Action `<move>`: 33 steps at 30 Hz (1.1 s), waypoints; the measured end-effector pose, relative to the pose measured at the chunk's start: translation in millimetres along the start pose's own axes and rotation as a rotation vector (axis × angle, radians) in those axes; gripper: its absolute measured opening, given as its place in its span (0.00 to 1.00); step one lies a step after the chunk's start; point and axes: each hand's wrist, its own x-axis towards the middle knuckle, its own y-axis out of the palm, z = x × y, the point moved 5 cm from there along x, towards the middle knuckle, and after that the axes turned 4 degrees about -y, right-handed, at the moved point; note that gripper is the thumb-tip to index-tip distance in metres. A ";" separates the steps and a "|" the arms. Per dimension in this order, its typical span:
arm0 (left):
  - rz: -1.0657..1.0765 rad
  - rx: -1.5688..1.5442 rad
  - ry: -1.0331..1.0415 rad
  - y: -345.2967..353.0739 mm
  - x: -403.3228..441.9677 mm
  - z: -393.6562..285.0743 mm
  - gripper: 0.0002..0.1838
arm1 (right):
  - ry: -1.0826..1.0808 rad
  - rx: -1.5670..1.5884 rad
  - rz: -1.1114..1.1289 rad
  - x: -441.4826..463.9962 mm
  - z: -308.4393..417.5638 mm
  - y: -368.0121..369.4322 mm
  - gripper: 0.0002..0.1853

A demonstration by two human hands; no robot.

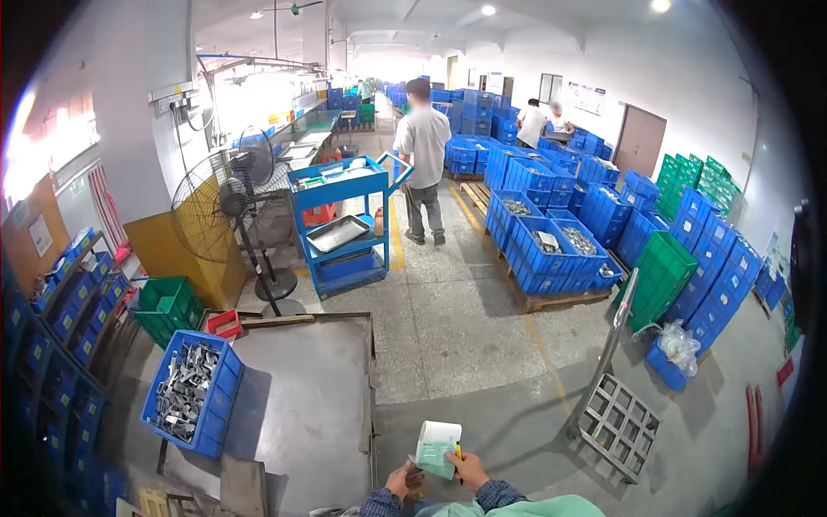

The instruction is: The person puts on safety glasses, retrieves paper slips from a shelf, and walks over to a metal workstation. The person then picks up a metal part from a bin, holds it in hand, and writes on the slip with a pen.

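At the bottom centre of the frame, a notepad [437, 457] is lying between the person's two hands, its long axis running up and down the frame and leaning slightly right. Its white upper page is pointing away from the person, and its green part is facing up nearer the hands. The right hand [469, 472] is closing on a yellow pen [459, 450], which is standing nearly upright in the frame along the pad's right edge, and is gripping the pad there too. The left hand [402, 480] is resting by the pad's lower left corner; how firmly it is gripping cannot be told.

At left, a blue crate [217, 412] is sitting on a grey tabletop [301, 379], holding a heap of grey metal parts [185, 388]. Right of centre, stacked blue bins [536, 280] are holding small metallic pieces. At lower right, a blue tub [665, 369] is carrying clear plastic bags [680, 346]. At upper centre, a blue cart [351, 283] is bearing a shallow metal tray [338, 233].
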 end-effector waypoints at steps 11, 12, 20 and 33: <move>0.188 -0.155 0.036 13.0 -13.2 6.0 0.33 | 0.201 0.099 0.193 -7.7 -28.2 2.2 0.23; 0.201 -0.141 0.032 12.4 -16.5 5.1 0.35 | 0.220 0.097 0.207 -5.8 -31.5 2.1 0.23; 0.279 0.000 0.073 10.3 -37.4 -4.7 0.43 | 0.305 -0.168 0.327 -17.2 -29.9 2.9 0.25; -0.144 0.277 0.130 -43.5 12.5 21.2 0.23 | 0.322 -0.290 0.405 -22.9 -36.3 10.2 0.24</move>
